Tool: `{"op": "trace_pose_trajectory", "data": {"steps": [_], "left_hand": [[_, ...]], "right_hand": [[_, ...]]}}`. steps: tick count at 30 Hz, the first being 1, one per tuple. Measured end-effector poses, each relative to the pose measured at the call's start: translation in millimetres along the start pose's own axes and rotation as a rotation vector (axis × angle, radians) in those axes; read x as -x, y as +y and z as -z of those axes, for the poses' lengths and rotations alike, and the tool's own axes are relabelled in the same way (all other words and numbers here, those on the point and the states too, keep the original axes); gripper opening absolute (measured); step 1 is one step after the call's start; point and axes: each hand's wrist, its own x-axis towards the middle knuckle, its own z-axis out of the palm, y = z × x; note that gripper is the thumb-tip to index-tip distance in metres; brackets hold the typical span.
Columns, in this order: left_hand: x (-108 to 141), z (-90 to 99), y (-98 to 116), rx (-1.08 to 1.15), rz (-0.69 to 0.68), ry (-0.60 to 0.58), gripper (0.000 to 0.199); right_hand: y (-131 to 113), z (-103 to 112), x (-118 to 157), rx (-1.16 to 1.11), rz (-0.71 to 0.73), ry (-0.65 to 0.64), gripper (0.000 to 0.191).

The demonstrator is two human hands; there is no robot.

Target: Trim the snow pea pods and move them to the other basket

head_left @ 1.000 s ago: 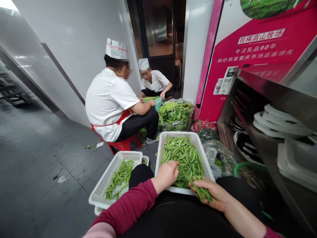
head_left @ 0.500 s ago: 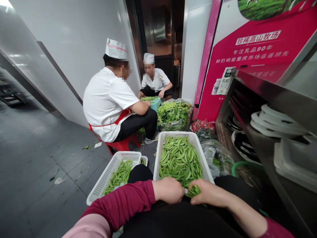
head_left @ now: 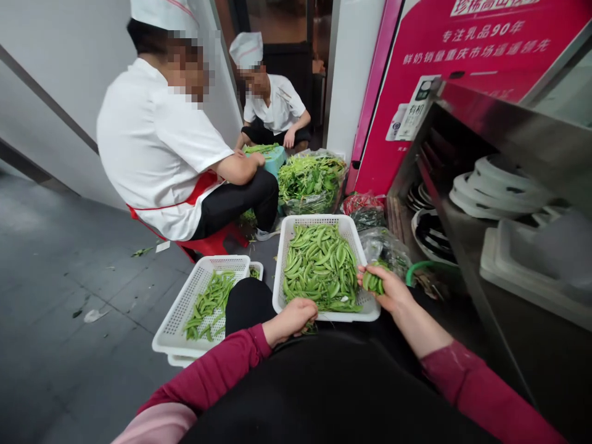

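A white plastic basket (head_left: pixel 345 316) full of green pea pods (head_left: pixel 319 265) rests in front of my body, at my lap. My right hand (head_left: pixel 393 291) is at the basket's right rim, its fingers wrapped round a small bunch of pea pods (head_left: pixel 372 282). By the front left corner, my left hand (head_left: pixel 292 319) is closed with the fingers curled in. Bits of green show under those fingers, but what they grip is mostly hidden. To the left, a second white basket (head_left: pixel 173 320) holds more pea pods (head_left: pixel 210 305), fewer than the first.
A co-worker in white (head_left: pixel 157 142) sits on a red stool (head_left: pixel 215 243) at the left; another (head_left: pixel 277 105) crouches behind a teal container (head_left: pixel 276 161). Leafy greens (head_left: pixel 312 179) fill a large bag ahead. A metal shelf with white plates (head_left: pixel 494 191) and a green-rimmed bin (head_left: pixel 416 266) stand right.
My hands, close together at the basket's front edge before, have moved apart: the right one up and right with its pea pods, the left one slightly left. The camera view has shifted.
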Motion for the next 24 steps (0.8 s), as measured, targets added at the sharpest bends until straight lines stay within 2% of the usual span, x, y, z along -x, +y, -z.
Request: {"op": "trace_pose_trajectory", "data": {"steps": [2, 4, 7, 10, 14, 19, 22, 24], "left_hand": [[-2, 2.8, -4, 0.004, 0.013, 0.076, 0.039], [-5, 6.6, -3, -0.069, -0.019, 0.172, 0.043], [-11, 9.1, -3, -0.27, -0.103, 0.281, 0.042], [-16, 7.2, -7, -0.433, -0.148, 0.308, 0.037], [-20, 5.8, -10, -0.519, -0.147, 0.301, 0.03], [-31, 9.8, 2, -0.51, -0.218, 0.394, 0.025], [-39, 8.5, 16, -0.476, -0.358, 0.448, 0.024], [-40, 5.0, 26, -0.477, -0.453, 0.404, 0.026]], "right_hand": [[10, -3, -13, 0.324, 0.055, -0.009, 0.021], [25, -13, -25, 0.597, 0.125, 0.034, 0.023], [48, -32, -41, 0.729, 0.185, 0.106, 0.019], [62, -45, -54, 0.801, 0.251, 0.158, 0.017], [57, -46, -55, 0.828, 0.358, 0.17, 0.014], [25, -34, -29, 0.766, 0.523, 0.116, 0.022], [6, -32, -10, 0.6, 0.452, -0.09, 0.022], [-2, -35, 2, 0.443, 0.329, -0.261, 0.023]]}}
